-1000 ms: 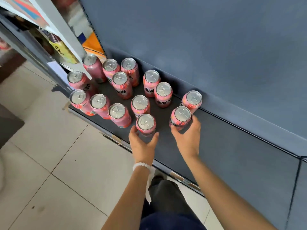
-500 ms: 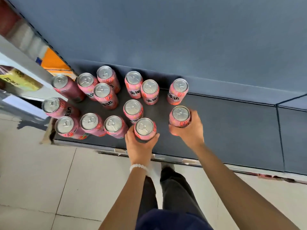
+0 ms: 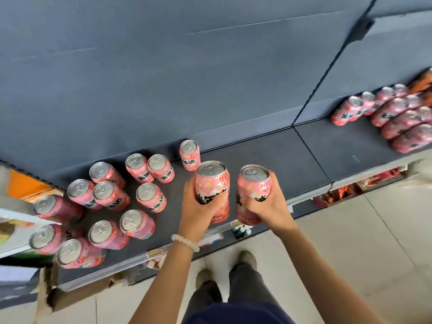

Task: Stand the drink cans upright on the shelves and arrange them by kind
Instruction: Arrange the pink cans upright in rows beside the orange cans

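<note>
My left hand grips a pink drink can, lifted above the dark shelf. My right hand grips a second pink can beside it, also raised. Both cans are upright. Several more pink cans of the same kind stand upright in a loose cluster on the shelf to the left. One pink can stands alone near the back panel. At the far right, another group of pink cans sits on the neighbouring shelf section, blurred.
The dark back panel rises behind the shelf. A lower shelf with red packets shows under the right edge. Orange and yellow goods sit at the left. My feet stand on the tiled floor.
Both hands have lifted their cans off the shelf and carried them rightward. The view has swung right, bringing the far-right group of cans into sight.
</note>
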